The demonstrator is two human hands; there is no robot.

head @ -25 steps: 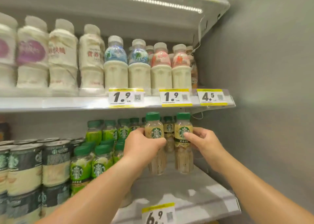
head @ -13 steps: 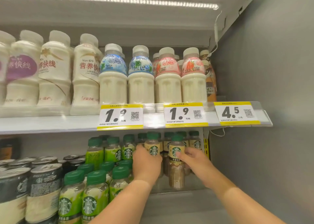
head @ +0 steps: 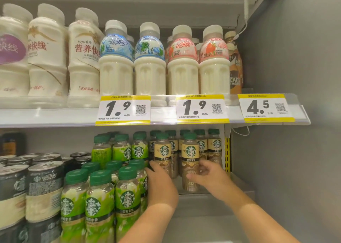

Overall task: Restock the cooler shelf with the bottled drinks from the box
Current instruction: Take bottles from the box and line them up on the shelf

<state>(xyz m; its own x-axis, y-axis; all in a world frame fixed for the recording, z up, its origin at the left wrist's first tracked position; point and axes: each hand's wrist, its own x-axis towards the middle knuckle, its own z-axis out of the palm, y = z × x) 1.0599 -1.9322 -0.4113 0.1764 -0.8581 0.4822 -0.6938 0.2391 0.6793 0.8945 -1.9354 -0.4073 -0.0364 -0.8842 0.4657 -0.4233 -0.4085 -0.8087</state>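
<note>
Two tan-labelled coffee bottles with green caps stand upright deep on the lower cooler shelf (head: 206, 204). My left hand (head: 162, 185) wraps the lower part of the left bottle (head: 163, 150). My right hand (head: 212, 176) grips the lower body of the right bottle (head: 190, 152). Both bottles rest on the shelf in front of several more tan bottles (head: 214, 145) at the back right. The box is not in view.
Green-labelled bottles (head: 127, 200) fill the shelf just left of my left hand, with dark cans (head: 44, 189) further left. The upper shelf (head: 162, 113) carries white milk bottles and yellow price tags. The grey cooler wall (head: 295, 159) closes the right side.
Both hands have pushed the two tan bottles further back along the lower shelf and slid down from their labels to their lower bodies. The camera has moved closer.
</note>
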